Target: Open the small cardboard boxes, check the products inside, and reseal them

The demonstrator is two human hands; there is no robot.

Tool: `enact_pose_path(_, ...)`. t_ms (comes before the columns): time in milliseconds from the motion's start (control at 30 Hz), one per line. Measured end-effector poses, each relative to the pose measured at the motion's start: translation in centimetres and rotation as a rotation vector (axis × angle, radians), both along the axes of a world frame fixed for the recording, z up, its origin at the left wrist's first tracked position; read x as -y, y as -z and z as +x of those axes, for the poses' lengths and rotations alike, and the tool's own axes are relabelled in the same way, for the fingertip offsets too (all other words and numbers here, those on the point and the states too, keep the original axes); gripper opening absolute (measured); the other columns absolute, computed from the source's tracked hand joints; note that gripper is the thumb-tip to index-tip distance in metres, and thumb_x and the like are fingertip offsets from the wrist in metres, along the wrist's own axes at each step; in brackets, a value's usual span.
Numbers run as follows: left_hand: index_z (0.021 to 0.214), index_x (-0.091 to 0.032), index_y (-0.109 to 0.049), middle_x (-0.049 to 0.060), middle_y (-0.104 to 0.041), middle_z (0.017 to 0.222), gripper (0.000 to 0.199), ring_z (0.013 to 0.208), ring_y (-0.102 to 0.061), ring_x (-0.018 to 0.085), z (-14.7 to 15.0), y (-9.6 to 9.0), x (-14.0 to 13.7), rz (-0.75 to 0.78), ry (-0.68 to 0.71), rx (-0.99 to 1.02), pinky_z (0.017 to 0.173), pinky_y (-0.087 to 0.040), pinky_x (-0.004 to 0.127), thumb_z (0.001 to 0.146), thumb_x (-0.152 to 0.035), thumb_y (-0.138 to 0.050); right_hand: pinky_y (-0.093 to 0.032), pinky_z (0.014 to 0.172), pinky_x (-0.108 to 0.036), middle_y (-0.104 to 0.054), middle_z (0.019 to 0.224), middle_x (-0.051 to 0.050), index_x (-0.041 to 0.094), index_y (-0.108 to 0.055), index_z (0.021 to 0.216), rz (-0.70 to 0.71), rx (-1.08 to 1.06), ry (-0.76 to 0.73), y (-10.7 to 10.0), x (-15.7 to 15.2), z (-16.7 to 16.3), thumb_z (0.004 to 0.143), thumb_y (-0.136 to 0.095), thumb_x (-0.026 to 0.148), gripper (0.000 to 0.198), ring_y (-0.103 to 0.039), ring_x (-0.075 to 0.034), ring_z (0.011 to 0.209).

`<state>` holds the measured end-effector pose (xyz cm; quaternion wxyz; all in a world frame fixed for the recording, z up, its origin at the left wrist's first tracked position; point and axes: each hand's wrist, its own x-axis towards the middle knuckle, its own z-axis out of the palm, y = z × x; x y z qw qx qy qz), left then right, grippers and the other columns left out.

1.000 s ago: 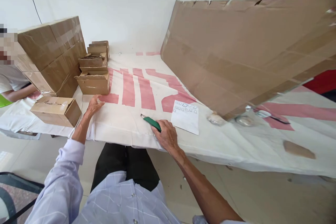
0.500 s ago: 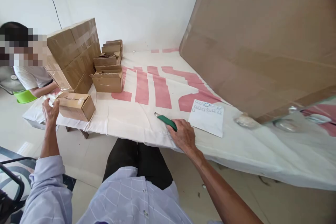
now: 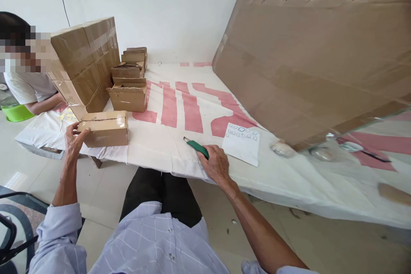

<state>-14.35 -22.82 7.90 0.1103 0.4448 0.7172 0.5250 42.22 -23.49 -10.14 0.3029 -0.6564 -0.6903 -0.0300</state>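
Observation:
A small taped cardboard box (image 3: 109,133) lies near the table's front edge on the left. My left hand (image 3: 75,135) grips its left end, with the thumb on the near side and the fingers around the back corner. My right hand (image 3: 215,162) is wrapped round a green utility knife (image 3: 197,148) at the front middle of the table. The knife's metal tip points left and away from me. Just right of that hand lies a white sheet (image 3: 241,144) with small drawn shapes on it.
Several opened cardboard boxes (image 3: 128,98) stand in a row behind, beside a stack of taped boxes (image 3: 86,62). A large cardboard sheet (image 3: 308,64) leans at the right. Wrapped round objects (image 3: 282,149) and a magnifying glass (image 3: 352,147) lie there. A co-worker (image 3: 30,85) sits at far left.
The small box has shifted right and turned to lie straighter along the edge. My left hand has moved right and closed on its end. My right hand still holds the knife.

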Motion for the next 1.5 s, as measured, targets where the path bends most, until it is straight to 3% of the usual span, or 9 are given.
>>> enact_pose_path(133,0.112,-0.021,-0.072,0.006,-0.073,0.107,0.066,0.099,-0.070,0.028,2.6,0.3,-1.3,-0.024,0.156,0.064,0.089,-0.059,0.041,0.061,-0.061,-0.086,-0.049,0.091,-0.046,-0.073,0.113,-0.016,0.021,-0.073,0.115,0.017,-0.018,-0.016,-0.7,0.3,-0.4,0.099,-0.057,0.036,0.027,-0.060,-0.034,0.104)
enact_pose_path(300,0.113,-0.023,-0.066,0.009,-0.076,0.124,0.064,0.122,-0.069,0.033,5.4,0.3,-3.7,0.006,0.418,0.226,0.100,-0.056,0.042,0.062,-0.057,-0.086,-0.052,0.092,-0.047,-0.072,0.118,-0.018,0.020,-0.073,0.120,0.014,-0.027,-0.016,-2.2,0.3,-1.1,0.099,-0.057,0.036,0.031,-0.061,-0.036,0.111)
enact_pose_path(500,0.110,-0.022,-0.069,0.006,-0.078,0.119,0.058,0.116,-0.069,0.033,7.7,0.2,-5.5,-0.002,0.519,0.225,0.102,-0.055,0.042,0.063,-0.053,-0.085,-0.056,0.107,-0.056,-0.073,0.127,-0.021,0.018,-0.075,0.125,0.037,-0.282,-0.137,-5.7,-2.0,-3.9,0.102,-0.058,0.051,0.044,-0.065,-0.037,0.123)
enact_pose_path(633,0.099,-0.022,-0.070,0.012,-0.073,0.143,0.050,0.129,-0.067,0.036,9.4,0.3,-5.0,0.011,0.656,0.233,0.105,-0.058,0.043,0.064,-0.052,-0.090,-0.063,0.097,-0.052,-0.071,0.140,-0.018,0.022,-0.073,0.139,-0.074,-0.638,-0.358,-9.1,-4.1,-8.0,0.098,-0.066,0.071,0.064,-0.071,-0.033,0.121)
enact_pose_path(767,0.090,-0.023,-0.067,0.012,-0.055,0.169,0.047,0.142,-0.063,0.039,11.1,1.0,-3.7,-0.020,0.711,0.166,0.099,-0.063,0.044,0.068,-0.056,-0.091,-0.065,0.097,-0.048,-0.071,0.144,-0.017,0.024,-0.070,0.146,-0.146,-0.804,-0.516,-12.1,-4.4,-11.3,0.094,-0.070,0.079,0.075,-0.072,-0.032,0.125)
enact_pose_path(1033,0.105,-0.026,-0.078,0.012,-0.056,0.152,0.055,0.146,-0.060,0.038,13.0,3.1,-0.4,0.049,0.772,0.089,0.115,-0.060,0.051,0.066,-0.058,-0.100,-0.065,0.088,-0.043,-0.075,0.125,-0.010,0.027,-0.070,0.131,-0.084,-0.710,-0.410,-13.5,0.2,-9.6,0.095,-0.074,0.069,0.055,-0.072,-0.028,0.110)
enact_pose_path(1200,0.129,-0.030,-0.077,0.011,-0.057,0.147,0.074,0.137,-0.064,0.037,14.5,2.8,1.3,0.046,0.866,0.064,0.117,-0.060,0.054,0.067,-0.063,-0.101,-0.062,0.082,-0.041,-0.073,0.117,-0.009,0.026,-0.074,0.119,-0.044,-0.649,-0.371,-15.1,1.3,-8.9,0.095,-0.075,0.063,0.044,-0.068,-0.024,0.094)
enact_pose_path(1333,0.134,-0.028,-0.075,0.013,-0.054,0.154,0.079,0.147,-0.058,0.040,14.7,2.5,2.2,0.017,0.938,0.054,0.124,-0.054,0.057,0.069,-0.065,-0.100,-0.060,0.083,-0.042,-0.073,0.110,-0.008,0.025,-0.076,0.109,-0.046,-0.582,-0.370,-16.0,1.7,-8.7,0.095,-0.075,0.058,0.036,-0.064,-0.022,0.084)
enact_pose_path(1500,0.129,-0.027,-0.076,0.013,-0.056,0.153,0.070,0.150,-0.055,0.041,14.6,2.6,2.5,-0.002,0.934,0.035,0.125,-0.052,0.055,0.072,-0.060,-0.098,-0.060,0.093,-0.047,-0.078,0.110,-0.008,0.026,-0.077,0.106,-0.041,-0.623,-0.334,-15.5,1.2,-8.7,0.088,-0.079,0.057,0.036,-0.068,-0.027,0.098)
